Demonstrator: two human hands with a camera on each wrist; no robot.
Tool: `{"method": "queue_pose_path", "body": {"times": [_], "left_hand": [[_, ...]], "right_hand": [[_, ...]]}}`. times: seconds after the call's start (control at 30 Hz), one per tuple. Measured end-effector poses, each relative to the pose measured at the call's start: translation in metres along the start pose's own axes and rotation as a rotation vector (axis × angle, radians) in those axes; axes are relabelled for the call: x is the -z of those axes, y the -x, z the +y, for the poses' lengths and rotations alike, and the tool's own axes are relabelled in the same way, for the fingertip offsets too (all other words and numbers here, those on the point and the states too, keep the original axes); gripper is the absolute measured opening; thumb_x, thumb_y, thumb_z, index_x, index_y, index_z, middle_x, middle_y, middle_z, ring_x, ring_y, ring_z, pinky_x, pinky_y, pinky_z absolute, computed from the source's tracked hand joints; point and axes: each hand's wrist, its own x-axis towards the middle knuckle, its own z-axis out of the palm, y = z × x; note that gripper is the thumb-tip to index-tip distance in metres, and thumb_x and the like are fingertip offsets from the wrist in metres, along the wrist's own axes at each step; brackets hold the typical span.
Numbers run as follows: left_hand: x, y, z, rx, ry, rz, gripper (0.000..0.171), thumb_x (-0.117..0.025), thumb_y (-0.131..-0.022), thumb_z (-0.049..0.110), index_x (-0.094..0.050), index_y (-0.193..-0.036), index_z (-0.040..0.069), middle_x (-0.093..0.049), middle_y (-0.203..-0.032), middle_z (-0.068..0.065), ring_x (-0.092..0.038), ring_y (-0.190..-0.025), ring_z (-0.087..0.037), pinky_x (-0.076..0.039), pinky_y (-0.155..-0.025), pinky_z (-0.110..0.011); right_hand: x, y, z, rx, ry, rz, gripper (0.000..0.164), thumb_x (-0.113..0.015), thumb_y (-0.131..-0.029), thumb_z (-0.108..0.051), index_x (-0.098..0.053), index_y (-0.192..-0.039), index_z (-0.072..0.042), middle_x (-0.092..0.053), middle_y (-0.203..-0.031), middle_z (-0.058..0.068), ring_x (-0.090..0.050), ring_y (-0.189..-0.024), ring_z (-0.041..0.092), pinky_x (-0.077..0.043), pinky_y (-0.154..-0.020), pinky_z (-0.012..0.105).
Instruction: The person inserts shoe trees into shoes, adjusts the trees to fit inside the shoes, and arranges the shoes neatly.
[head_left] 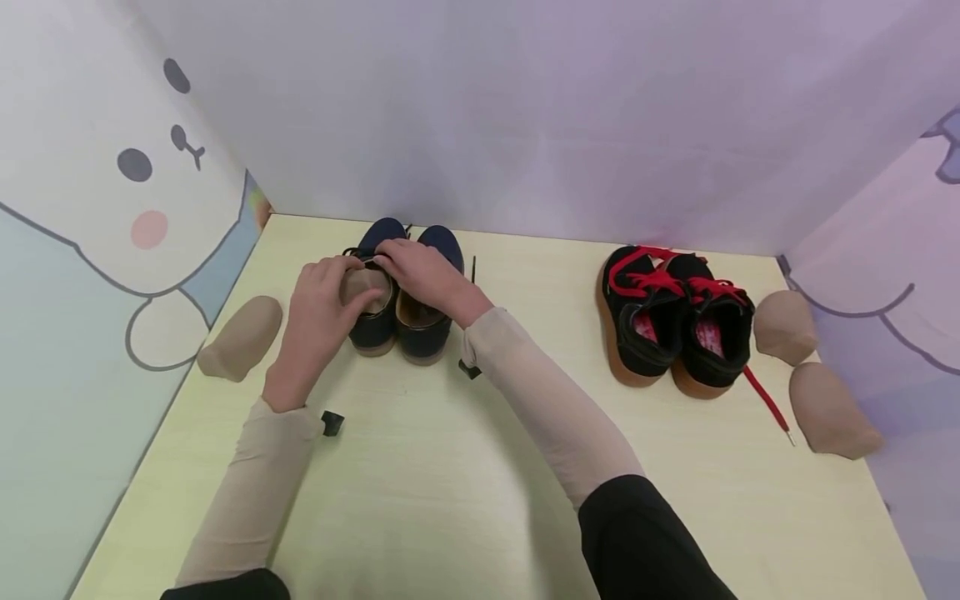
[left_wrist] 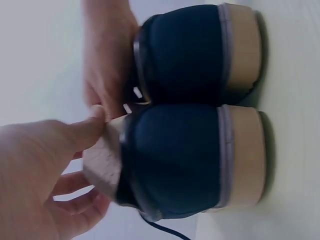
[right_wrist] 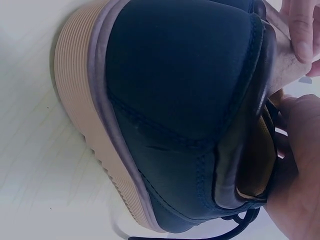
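A pair of navy shoes (head_left: 425, 337) with tan soles and dark laces stands side by side near the back wall. My left hand (head_left: 318, 321) holds a beige shoe form (left_wrist: 102, 160) between thumb and fingers. The form sits partly inside the left navy shoe (left_wrist: 175, 155), with its rounded end sticking out at the heel. My right hand (head_left: 427, 279) reaches across the right navy shoe (right_wrist: 175, 75) and grips the left shoe at the front of its opening, by the tongue. Its fingertips are partly hidden there.
On the left of the table (head_left: 420, 500) lies another beige form (head_left: 243, 337). To the right stand black shoes (head_left: 645, 333) with red laces, one lace (head_left: 768, 404) trailing on the table. Two more beige forms, an upper one (head_left: 783, 325) and a lower one (head_left: 832, 412), lie beside them.
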Motion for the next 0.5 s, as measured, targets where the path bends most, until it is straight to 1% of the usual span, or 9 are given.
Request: {"method": "queue_pose_path", "body": {"times": [0.13, 0.27, 0.37, 0.5], "left_hand": [[0.009, 0.001, 0.002, 0.026, 0.039, -0.07, 0.044, -0.082, -0.09, 0.011, -0.062, -0.126, -0.003, -0.065, -0.123, -0.026, -0.055, -0.112, -0.047, -0.045, -0.099, -0.058], [0.013, 0.001, 0.002, 0.04, 0.062, -0.136, 0.05, -0.08, -0.09, 0.005, -0.057, -0.133, -0.004, -0.06, -0.13, -0.028, -0.052, -0.118, -0.048, -0.043, -0.102, -0.06], [0.012, 0.002, 0.0, 0.037, 0.063, -0.144, 0.053, -0.081, -0.089, 0.004, -0.055, -0.135, -0.003, -0.058, -0.132, -0.029, -0.052, -0.118, -0.049, -0.042, -0.102, -0.061], [0.009, 0.003, -0.001, 0.031, 0.057, -0.131, 0.054, -0.081, -0.088, 0.004, -0.055, -0.135, -0.003, -0.057, -0.13, -0.029, -0.051, -0.116, -0.05, -0.043, -0.099, -0.062]], "right_hand": [[0.001, 0.0, -0.001, -0.006, 0.01, -0.006, 0.039, -0.035, -0.115, -0.036, -0.058, -0.14, -0.019, -0.065, -0.133, 0.0, -0.063, -0.115, 0.012, -0.053, -0.1, 0.03], [0.002, 0.0, -0.001, -0.013, 0.006, -0.009, 0.039, -0.035, -0.115, -0.036, -0.058, -0.14, -0.018, -0.065, -0.133, 0.0, -0.062, -0.115, 0.012, -0.052, -0.1, 0.03], [0.002, 0.0, -0.002, -0.013, 0.008, -0.008, 0.039, -0.035, -0.115, -0.036, -0.058, -0.141, -0.017, -0.065, -0.133, 0.001, -0.063, -0.115, 0.013, -0.053, -0.099, 0.03], [0.0, 0.0, -0.003, -0.013, 0.025, -0.005, 0.04, -0.035, -0.115, -0.036, -0.057, -0.142, -0.017, -0.065, -0.134, 0.001, -0.064, -0.114, 0.013, -0.054, -0.098, 0.03]]}}
